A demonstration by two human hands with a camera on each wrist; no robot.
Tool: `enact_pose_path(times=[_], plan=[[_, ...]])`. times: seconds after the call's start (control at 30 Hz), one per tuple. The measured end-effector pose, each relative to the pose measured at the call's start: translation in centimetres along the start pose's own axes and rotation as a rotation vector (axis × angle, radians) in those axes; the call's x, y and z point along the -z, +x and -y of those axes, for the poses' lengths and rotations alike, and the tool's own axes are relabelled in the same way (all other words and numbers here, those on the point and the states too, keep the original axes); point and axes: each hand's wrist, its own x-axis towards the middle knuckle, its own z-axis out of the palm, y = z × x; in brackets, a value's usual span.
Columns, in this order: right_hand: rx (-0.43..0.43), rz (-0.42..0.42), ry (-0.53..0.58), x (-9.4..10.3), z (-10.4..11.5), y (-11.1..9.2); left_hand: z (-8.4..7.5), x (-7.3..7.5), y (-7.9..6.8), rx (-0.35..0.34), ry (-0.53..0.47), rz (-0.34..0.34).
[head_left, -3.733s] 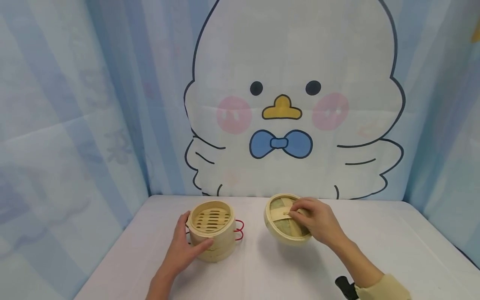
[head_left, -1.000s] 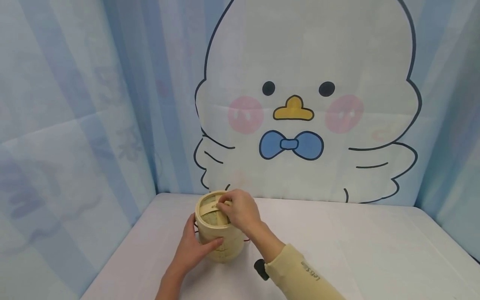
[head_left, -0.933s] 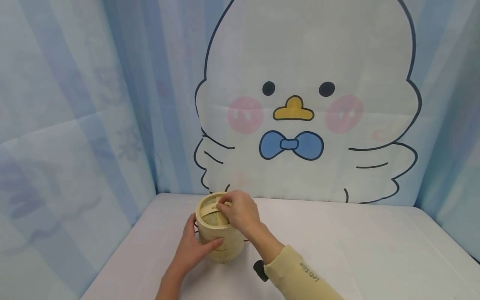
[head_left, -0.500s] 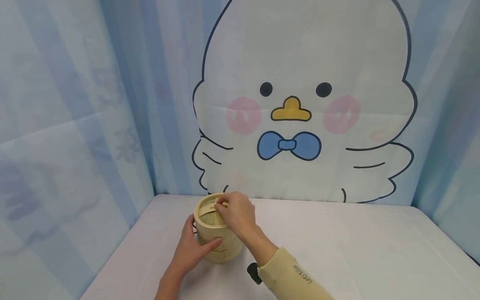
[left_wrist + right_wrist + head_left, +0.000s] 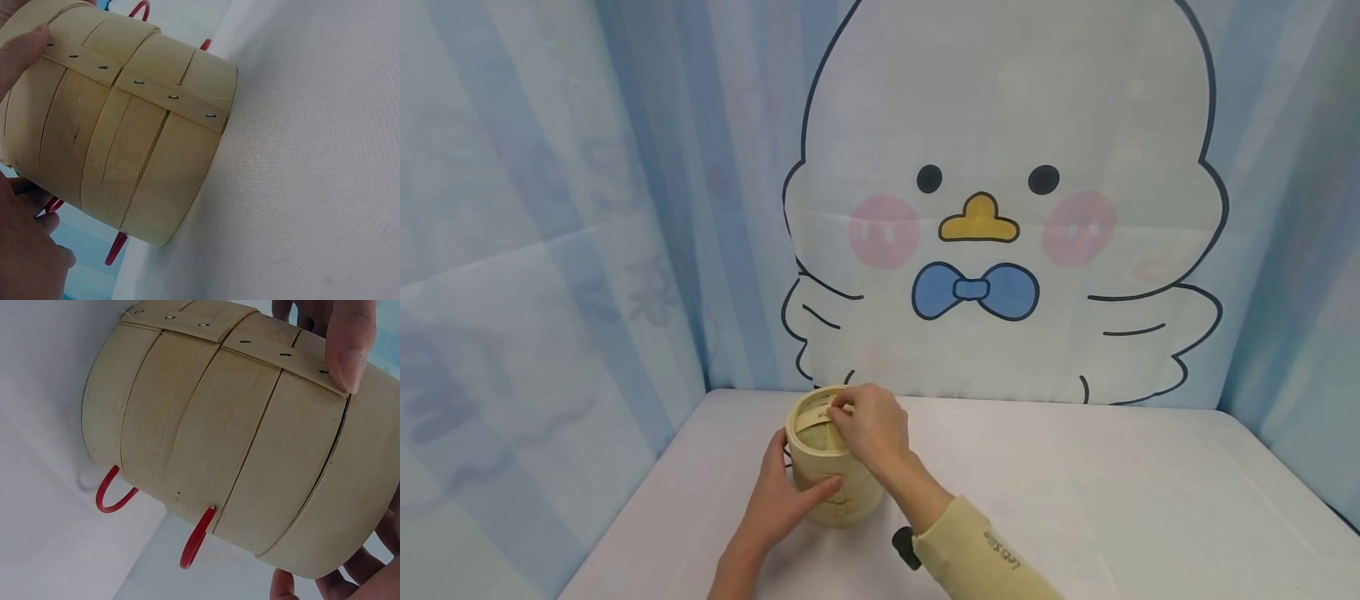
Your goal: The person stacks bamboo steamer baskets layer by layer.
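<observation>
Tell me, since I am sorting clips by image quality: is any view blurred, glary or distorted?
Head view: soft, even light, slight wide-angle bending, steamer small. Wrist views: sharp staples and bamboo grain, tilted framing, left thumb slightly soft; no glare.

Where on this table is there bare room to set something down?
The white table lies bare from the right hand across to its right edge below the chick backdrop. It is crowded at the left rear, where both hands hold the bamboo steamer.
</observation>
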Motion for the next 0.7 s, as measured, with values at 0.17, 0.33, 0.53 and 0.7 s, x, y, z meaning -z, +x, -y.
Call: enact_pose_path(times=[0.17,0.33,0.53,0.7], plan=[[-0.005,0.018,-0.017,0.3,-0.1,-0.2,-0.1,-0.1,0.0,0.004,0.008,0.007],[0.01,0.064,0.003,0.7,-0.3,-0.4,0.0,0.0,0.1,-0.016,0.013,0.002],[0.027,0.056,0.104,1.9,-1.4,-0.9,0.4,0.5,0.0,-0.053,-0.017,-0.018],[0.002,0.02,0.163,3.7,-2.9,-1.8,0.5,1.2,-0.1,-0.043,-0.016,-0.037]])
